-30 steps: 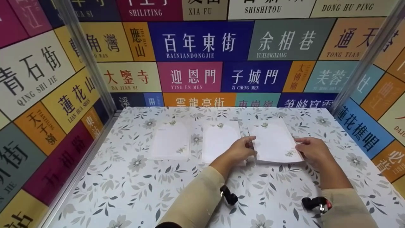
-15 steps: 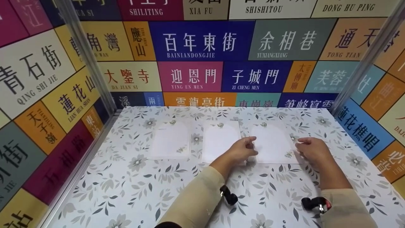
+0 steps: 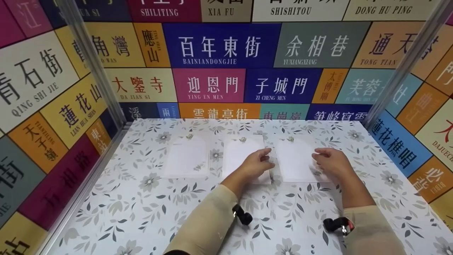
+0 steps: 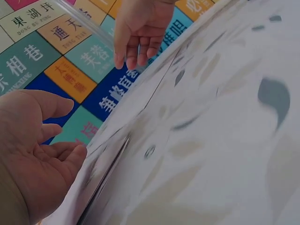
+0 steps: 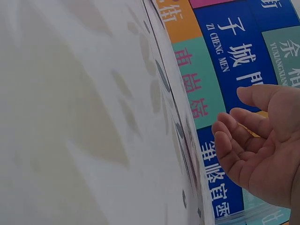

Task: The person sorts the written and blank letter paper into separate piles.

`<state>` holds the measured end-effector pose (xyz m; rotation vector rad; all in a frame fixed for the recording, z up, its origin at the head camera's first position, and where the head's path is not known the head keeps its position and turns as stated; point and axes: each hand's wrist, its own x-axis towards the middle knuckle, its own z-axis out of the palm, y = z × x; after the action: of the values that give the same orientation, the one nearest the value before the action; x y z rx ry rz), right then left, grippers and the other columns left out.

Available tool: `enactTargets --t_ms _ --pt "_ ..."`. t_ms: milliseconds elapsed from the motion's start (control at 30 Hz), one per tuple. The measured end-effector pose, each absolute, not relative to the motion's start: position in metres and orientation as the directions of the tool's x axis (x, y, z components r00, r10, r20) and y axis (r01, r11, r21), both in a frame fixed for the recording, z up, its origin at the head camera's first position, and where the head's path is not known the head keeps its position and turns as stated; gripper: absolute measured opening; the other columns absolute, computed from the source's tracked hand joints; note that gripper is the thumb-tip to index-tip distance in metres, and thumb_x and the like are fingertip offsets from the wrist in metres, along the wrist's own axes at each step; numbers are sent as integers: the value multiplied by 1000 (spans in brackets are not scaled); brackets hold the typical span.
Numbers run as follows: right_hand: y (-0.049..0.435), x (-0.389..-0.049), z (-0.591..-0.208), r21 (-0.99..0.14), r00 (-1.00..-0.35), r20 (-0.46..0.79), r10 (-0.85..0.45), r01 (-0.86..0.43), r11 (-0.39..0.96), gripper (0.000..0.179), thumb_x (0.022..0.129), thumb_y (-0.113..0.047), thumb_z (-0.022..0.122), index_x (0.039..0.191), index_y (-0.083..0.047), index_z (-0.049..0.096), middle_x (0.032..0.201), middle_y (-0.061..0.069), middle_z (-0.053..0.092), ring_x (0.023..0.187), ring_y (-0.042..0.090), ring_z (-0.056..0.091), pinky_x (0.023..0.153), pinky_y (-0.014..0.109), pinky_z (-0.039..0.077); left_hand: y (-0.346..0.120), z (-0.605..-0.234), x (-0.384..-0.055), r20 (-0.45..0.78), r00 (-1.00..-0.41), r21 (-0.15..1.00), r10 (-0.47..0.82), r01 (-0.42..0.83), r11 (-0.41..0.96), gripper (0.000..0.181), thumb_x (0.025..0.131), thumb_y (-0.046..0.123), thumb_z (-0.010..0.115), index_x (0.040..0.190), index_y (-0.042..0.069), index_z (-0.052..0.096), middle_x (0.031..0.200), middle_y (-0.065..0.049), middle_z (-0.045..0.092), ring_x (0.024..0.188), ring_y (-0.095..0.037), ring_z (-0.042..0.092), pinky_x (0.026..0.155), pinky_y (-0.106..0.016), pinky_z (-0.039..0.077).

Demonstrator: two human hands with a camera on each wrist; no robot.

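Observation:
Three white paper sheets with small leafy prints lie in a row on the table: the left sheet [image 3: 185, 157], the middle sheet [image 3: 238, 154] and the right sheet [image 3: 295, 159]. Over the middle sheet's right side hovers my left hand [image 3: 255, 165], hiding part of it. My right hand [image 3: 331, 162] is above the right sheet's right edge and covers its lower corner print in part. Both wrist views show loosely bent fingers with nothing between them, on the left hand [image 4: 37, 150] and the right hand [image 5: 262, 145] alike.
The table [image 3: 198, 212] has a white cover with grey flowers and leaves. Behind it stands a wall [image 3: 226, 46] of coloured panels with Chinese lettering. Clear upright strips mark the left corner [image 3: 95, 63] and right corner [image 3: 400, 67].
The right sheet, held between both hands at first, now lies flat on the table. Both hands have let go and lifted slightly, shifting left in the view. The view itself has turned a little.

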<state>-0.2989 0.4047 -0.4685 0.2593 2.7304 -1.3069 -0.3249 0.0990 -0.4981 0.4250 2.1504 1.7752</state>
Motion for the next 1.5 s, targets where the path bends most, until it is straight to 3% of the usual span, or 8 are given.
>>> enactTargets --t_ms 267,500,633,867,1167,1333,1500 --pt "366 -313 -470 -774 -992 -112 63 127 620 61 107 -45 62 156 -8 55 144 23 66 122 36 70 88 31 61 55 -496 -330 -78 -927 991 367 -33 128 69 100 15 72 163 17 46 170 -12 45 157 -27 45 130 -44 39" --pt "328 -324 -474 -783 -999 -32 0 25 622 53 107 -35 61 151 -5 60 138 21 70 114 29 72 85 21 57 19 -495 -338 -1 -943 969 334 82 235 68 99 17 72 162 10 47 167 -16 48 153 -31 50 125 -44 46" --pt "308 -329 -475 -780 -1000 -7 -28 -12 626 50 107 -33 62 149 -5 61 137 21 71 113 28 72 90 27 57 1 -493 -343 -19 -956 962 294 63 266 68 99 18 73 162 11 47 166 -16 50 153 -32 50 125 -45 46" --pt "278 -335 -472 -807 -997 -20 -71 -26 590 51 108 -33 61 152 -7 59 146 19 66 137 36 60 111 48 53 -19 -486 -345 -127 -972 957 199 -67 284 71 98 21 75 163 22 47 168 -8 48 157 -28 45 129 -46 41" --pt "256 -336 -468 -806 -994 -76 -75 17 592 52 105 -35 66 152 -13 59 149 13 65 142 34 57 120 51 49 -24 -483 -346 -165 -971 947 173 -106 303 69 99 21 73 162 29 47 171 -7 45 159 -30 42 129 -50 39" --pt "257 -333 -472 -761 -979 -97 -179 -43 647 63 100 -39 74 155 -12 56 157 15 59 146 39 55 118 54 50 -29 -488 -344 -117 -962 885 245 11 465 76 97 27 79 164 31 44 172 -8 42 157 -35 45 129 -51 39" --pt "258 -329 -475 -697 -952 -153 -266 -87 712 77 94 -49 80 159 -21 52 168 17 46 156 43 43 125 62 40 -32 -492 -342 -96 -932 786 350 145 602 85 93 39 83 166 29 41 178 -1 32 165 -29 29 137 -50 22"
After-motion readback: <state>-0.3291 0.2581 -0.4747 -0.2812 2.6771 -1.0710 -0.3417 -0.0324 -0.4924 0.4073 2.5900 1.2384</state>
